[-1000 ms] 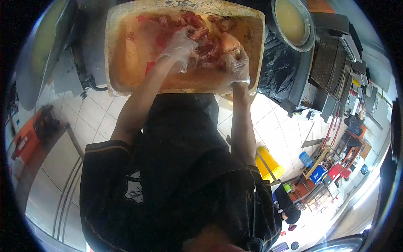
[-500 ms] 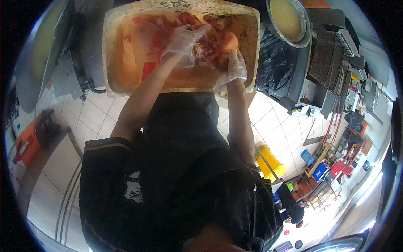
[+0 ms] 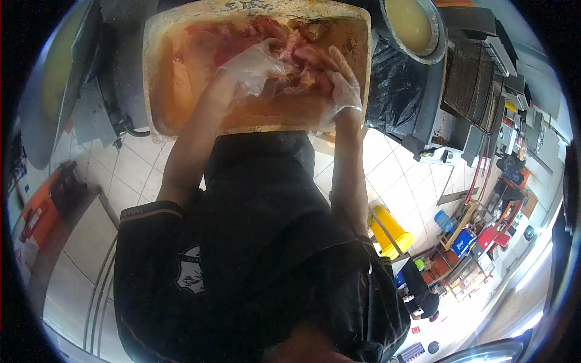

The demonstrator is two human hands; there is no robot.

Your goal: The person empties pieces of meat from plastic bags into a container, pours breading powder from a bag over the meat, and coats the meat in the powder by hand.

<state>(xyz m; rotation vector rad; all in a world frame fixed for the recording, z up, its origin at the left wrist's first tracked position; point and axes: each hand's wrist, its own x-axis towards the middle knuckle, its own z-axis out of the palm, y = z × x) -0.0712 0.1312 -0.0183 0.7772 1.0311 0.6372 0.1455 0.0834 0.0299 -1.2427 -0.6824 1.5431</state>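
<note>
A large, stained, cream-coloured tub point(image 3: 369, 36) stands in front of me with raw meat pieces point(image 3: 302, 51) heaped in reddish liquid toward its far side. My left hand point(image 3: 251, 66), in a loose clear plastic glove, is closed at the left edge of the heap, its fingers curled on meat. Over the right side of the heap, my right hand point(image 3: 345, 88), gloved the same way, has its fingers stretched out and apart beside a pale pink piece. Meat partly hides the fingertips of both hands.
A metal pot point(image 3: 411, 27) of cloudy yellowish liquid stands right of the tub, above black plastic sheeting point(image 3: 396, 91). A yellow bin point(image 3: 390, 232) is on the tiled floor at right. Another person point(image 3: 420, 290) is farther off at lower right.
My left hand has drawn back slightly left and down. The rounded pale orange piece at my right hand no longer shows there, and the right hand's fingers have spread.
</note>
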